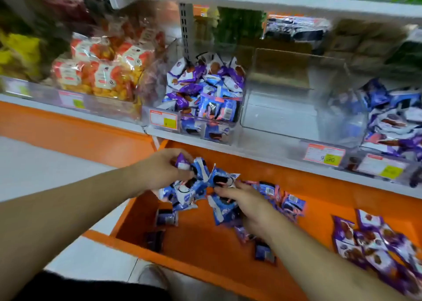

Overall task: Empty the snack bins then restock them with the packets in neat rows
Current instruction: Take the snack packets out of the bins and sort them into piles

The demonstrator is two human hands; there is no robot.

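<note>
Now both hands, left hand (159,169) and right hand (245,203), clutch blue-and-white crinkly snack packets (201,186) over the orange lower shelf (201,241), directly below-left of the empty clear plastic bin (285,108).

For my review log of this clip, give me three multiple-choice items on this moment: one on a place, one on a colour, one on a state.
1. Where do the purple packets with brown snacks pictured lie?
A. In the orange tray, at its right
B. On the top shelf
C. On the floor

2. What colour is the tray under the hands?
A. Green
B. Orange
C. White

3. In what state is the clear middle bin?
A. Heaped full
B. Tipped on its side
C. Empty

Answers: 1 A, they lie in a loose row on the tray's right side. 2 B, its floor and walls show orange. 3 C, only its clear walls show, while the bin to its left is piled with packets. The left hand and right hand both hold blue packets over the tray.
</note>
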